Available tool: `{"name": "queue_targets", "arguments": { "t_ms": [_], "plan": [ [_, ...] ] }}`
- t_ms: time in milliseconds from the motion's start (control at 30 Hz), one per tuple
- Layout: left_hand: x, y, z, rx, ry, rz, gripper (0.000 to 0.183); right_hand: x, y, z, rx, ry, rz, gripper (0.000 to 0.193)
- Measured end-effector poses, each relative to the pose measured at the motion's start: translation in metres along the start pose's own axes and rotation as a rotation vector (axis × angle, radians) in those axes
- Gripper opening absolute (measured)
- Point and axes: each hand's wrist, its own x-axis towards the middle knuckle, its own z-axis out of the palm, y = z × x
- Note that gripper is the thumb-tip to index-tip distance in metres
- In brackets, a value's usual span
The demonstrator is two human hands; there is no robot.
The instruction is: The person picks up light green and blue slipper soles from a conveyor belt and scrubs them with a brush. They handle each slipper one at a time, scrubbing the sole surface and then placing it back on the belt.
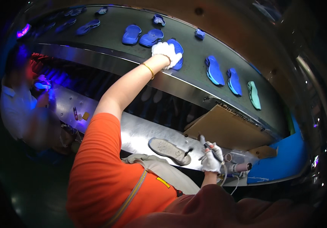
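Observation:
My left hand (166, 53), in a white knit glove, reaches up to the belt and grips a blue shoe sole (178, 49) by its side; the glove covers part of the sole. Low on the right, my right hand (211, 159) wears a white glove with bare fingertips. Its fingers close round a slim grey tool (217, 151) with a pale cord or hose; its exact kind is unclear. To the left of that hand, a grey shoe sole (165, 148) lies on the metal bench, with a small black object at its right end.
The dark green conveyor belt (190, 57) carries several blue soles and a pale green sole (254, 95). A cardboard sheet (228, 127) leans against its metal edge. A thread cone (241, 167) stands near a blue panel (281, 159). A blurred co-worker (19, 102) handles a lit sole at left.

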Motion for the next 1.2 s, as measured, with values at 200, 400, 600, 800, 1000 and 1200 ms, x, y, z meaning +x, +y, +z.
{"name": "queue_targets", "arguments": {
  "t_ms": [200, 400, 600, 800, 1000, 1200],
  "plan": [
    [0.002, 0.005, 0.016, -0.486, 0.031, -0.014, 0.061, -0.011, -0.001, -0.002, 0.041, 0.064, 0.077, 0.022],
    [-0.033, 0.014, 0.007, -1.863, 0.04, 0.328, 0.054, -0.014, -0.01, -0.007, 0.076, 0.109, 0.118, 0.022],
    [-0.153, 0.026, 0.044, -2.372, -0.84, 0.123, 0.04, -0.006, -0.015, -0.005, 0.109, 0.06, 0.014, 0.029],
    [-0.233, 0.068, 0.067, -2.566, -1.066, -0.244, 0.074, 0.003, -0.058, 0.037, 0.151, -0.107, -0.109, 0.035],
    [-0.259, 0.105, 0.067, -2.451, -0.937, -0.418, 0.081, 0.009, -0.056, 0.056, 0.004, -0.113, -0.069, 0.025],
    [-0.28, 0.135, 0.08, -2.203, -0.707, -0.462, 0.073, 0.002, -0.05, 0.057, -0.181, 0.07, -0.096, 0.022]
  ]
}}
